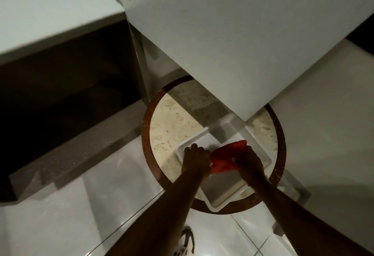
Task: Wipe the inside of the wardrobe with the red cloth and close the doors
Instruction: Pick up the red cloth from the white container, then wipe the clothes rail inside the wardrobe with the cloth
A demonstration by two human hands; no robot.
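The red cloth (226,159) is stretched between both my hands just above a white tray (220,196). My left hand (195,161) grips its left end and my right hand (250,161) grips its right end. A white wardrobe door (232,33) stands open over the table and fills the upper middle of the view. To the left lies the dark open inside of the wardrobe (66,85) under a white shelf (50,14).
The tray rests on a round marble table (174,126) with a brown rim. A white panel (327,126) stands at the right. Pale glossy floor tiles (70,219) spread below, and my shoe (186,239) shows near the bottom edge.
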